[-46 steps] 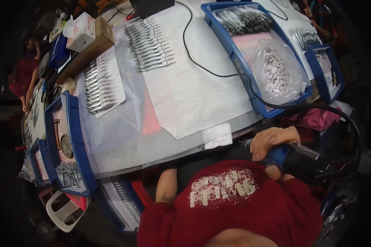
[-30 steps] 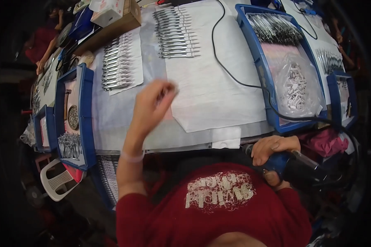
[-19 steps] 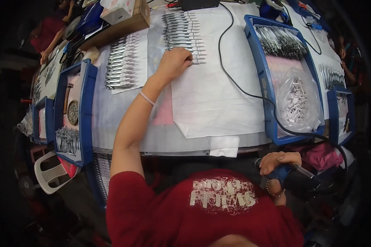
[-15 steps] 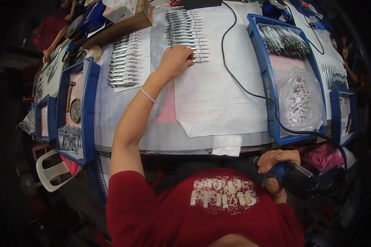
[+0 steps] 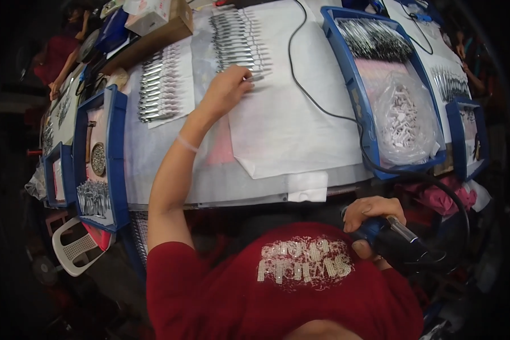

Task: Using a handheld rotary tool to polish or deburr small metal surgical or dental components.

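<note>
Left hand (image 5: 228, 92) curled over white sheet (image 5: 300, 130), can't tell if holding anything; right hand (image 5: 374, 211) wraps power tool (image 5: 392, 245) nearside, chair (image 5: 78, 251) off left

1. Slim metal parts (image 5: 241, 42), silver with whitish right-hand ends: laid crosswise, side by side, in a column near the left edge of a white sheet (image 5: 300, 130). The nearest part is partly covered by the left hand (image 5: 241, 82) (whether it is gripped cannot be told).
2. Power tool (image 5: 371, 228), blue and black, fitted with a silver lever: held tilted, below the table edge, in the right hand (image 5: 374, 209).
</note>
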### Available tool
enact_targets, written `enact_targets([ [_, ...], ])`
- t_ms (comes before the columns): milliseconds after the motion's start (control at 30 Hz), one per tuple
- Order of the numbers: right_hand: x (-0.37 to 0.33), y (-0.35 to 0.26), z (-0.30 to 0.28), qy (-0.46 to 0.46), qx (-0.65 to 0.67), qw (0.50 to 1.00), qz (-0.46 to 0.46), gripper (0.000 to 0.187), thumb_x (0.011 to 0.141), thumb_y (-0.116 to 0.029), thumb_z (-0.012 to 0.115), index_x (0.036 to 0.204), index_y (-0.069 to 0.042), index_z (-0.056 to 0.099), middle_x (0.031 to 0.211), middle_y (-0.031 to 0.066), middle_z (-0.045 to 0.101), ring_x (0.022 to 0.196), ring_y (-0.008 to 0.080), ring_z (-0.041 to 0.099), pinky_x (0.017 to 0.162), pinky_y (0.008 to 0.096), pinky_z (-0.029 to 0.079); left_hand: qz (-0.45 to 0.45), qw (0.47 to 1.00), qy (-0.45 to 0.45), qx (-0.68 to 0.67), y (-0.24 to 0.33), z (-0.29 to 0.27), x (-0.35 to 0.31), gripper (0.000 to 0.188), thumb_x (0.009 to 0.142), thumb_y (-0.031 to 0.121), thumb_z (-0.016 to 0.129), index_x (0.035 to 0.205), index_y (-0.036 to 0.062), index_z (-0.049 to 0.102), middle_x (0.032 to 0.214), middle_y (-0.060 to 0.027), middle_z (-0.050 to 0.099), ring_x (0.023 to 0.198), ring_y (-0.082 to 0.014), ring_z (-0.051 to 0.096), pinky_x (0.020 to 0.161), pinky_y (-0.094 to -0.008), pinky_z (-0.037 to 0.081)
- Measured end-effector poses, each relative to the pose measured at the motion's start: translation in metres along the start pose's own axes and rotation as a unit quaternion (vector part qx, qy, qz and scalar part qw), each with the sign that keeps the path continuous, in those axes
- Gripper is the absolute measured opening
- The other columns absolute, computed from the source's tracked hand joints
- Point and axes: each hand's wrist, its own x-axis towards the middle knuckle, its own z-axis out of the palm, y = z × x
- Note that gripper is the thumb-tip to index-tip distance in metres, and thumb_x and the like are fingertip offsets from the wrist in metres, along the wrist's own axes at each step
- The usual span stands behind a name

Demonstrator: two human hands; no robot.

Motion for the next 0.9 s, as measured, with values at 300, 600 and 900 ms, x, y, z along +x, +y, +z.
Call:
enact_targets([
  [300,-0.01,0.011,-0.008,-0.021,-0.018,0.999,0.044,0.049,0.075,-0.009,0.074,0.113,-0.002,0.043,0.083,0.0093,0.06,0.072,0.0191,0.06,0.068,0.0361,0.05,-0.252,0.765,-0.117,-0.581,0.172,0.009,-0.133,0.015,0.097,0.007,0.048,0.11,0.0015,0.044,0.085,-0.0078,0.062,0.061,-0.0062,0.05,0.056,-0.0181,0.041],
  [600,-0.03,0.024,0.001,-0.027,-0.135,0.967,0.214,0.051,0.069,0.003,0.072,0.113,0.002,0.046,0.084,0.0106,0.063,0.072,0.0137,0.061,0.065,0.0257,0.048,-0.341,0.656,-0.213,-0.638,0.206,0.084,-0.182,0.042,0.103,0.032,0.038,0.111,-0.0009,0.063,0.073,0.0006,0.056,0.06,-0.004,0.046,0.057,-0.0181,0.039],
  [900,-0.05,0.065,0.009,0.054,-0.17,0.94,0.289,0.037,0.069,-0.002,0.076,0.101,-0.001,0.057,0.099,0.0061,0.069,0.069,0.0071,0.061,0.069,0.0239,0.049,-0.467,0.464,-0.046,-0.751,0.202,0.106,-0.183,0.042,0.102,0.036,0.041,0.099,0.0004,0.063,0.064,-0.0011,0.052,0.053,-0.0093,0.046,0.051,-0.0224,0.037],
])
